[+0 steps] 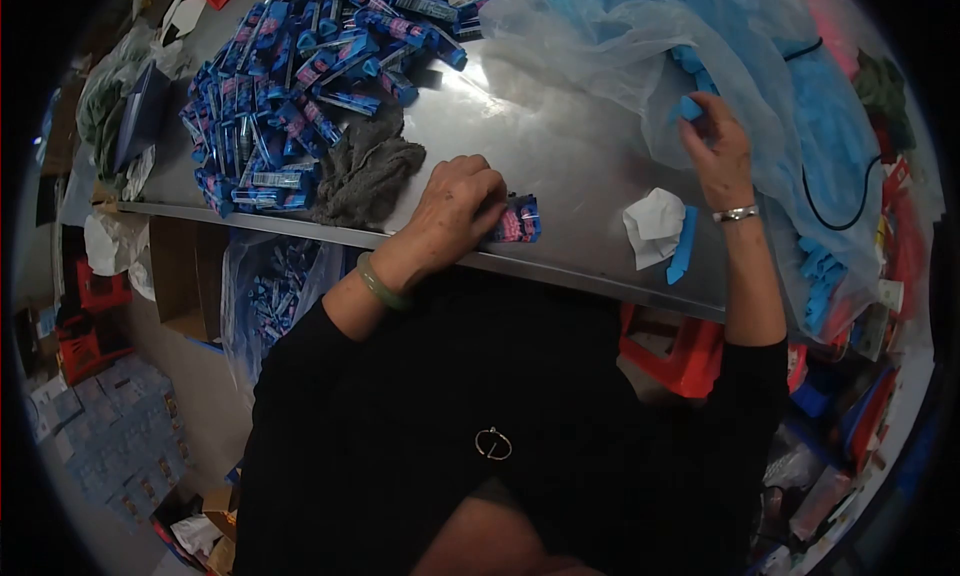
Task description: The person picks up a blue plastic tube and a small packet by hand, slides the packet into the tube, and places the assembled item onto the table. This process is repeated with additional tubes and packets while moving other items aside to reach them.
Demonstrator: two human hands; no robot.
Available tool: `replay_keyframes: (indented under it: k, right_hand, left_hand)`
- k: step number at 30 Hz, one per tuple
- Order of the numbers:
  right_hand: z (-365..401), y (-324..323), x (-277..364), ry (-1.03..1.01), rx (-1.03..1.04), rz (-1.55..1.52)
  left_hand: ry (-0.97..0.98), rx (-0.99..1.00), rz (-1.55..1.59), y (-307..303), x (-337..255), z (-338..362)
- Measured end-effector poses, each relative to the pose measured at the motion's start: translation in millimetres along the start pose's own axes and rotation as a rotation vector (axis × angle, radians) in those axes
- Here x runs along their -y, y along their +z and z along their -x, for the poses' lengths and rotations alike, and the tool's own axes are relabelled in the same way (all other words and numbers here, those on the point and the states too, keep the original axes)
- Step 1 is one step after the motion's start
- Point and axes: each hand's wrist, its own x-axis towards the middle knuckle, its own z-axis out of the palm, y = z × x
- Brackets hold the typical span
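Note:
My left hand [455,208] rests at the near edge of the steel table [560,146], fingers closed on a small blue and pink packet [517,220]. My right hand [718,148] is raised by the clear plastic bag [620,36] and pinches a small blue piece [688,107] between its fingertips. A silver bracelet sits on that wrist, a green bangle on the left one. A long blue strip [682,246] lies beside a crumpled white tissue [652,226] below the right hand.
A big heap of blue and pink packets [300,86] covers the table's far left, with a grey rag [368,171] next to it. More blue pieces fill the bag at right. A bag of packets [275,286] hangs under the table; boxes lie on the floor.

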Motion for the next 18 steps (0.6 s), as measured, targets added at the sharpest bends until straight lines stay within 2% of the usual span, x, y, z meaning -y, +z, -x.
replay_keyframes:
  k: [4,6,7,9,12,18]
  right_hand:
    - [18,5,21,-0.075,-0.055,-0.188]
    - [24,6,31,-0.018,-0.057,-0.472]
    - [28,6,37,-0.017,-0.057,-0.474]
    - [35,5,51,0.141,0.006,-0.685]
    - [40,10,66,0.154,0.006,-0.867]
    - [41,21,69,0.230,-0.089,-0.890]
  left_hand:
    - [0.099,-0.051,-0.050,2,0,1]
    - [0.107,-0.059,-0.059,2,-1,1]
    - [0.113,-0.067,-0.065,2,-2,1]
    - [0.111,-0.088,-0.062,0,-3,0]
    - [0.111,-0.135,-0.053,-1,-1,0]
    - [0.090,-0.166,0.082,-8,-2,-4]
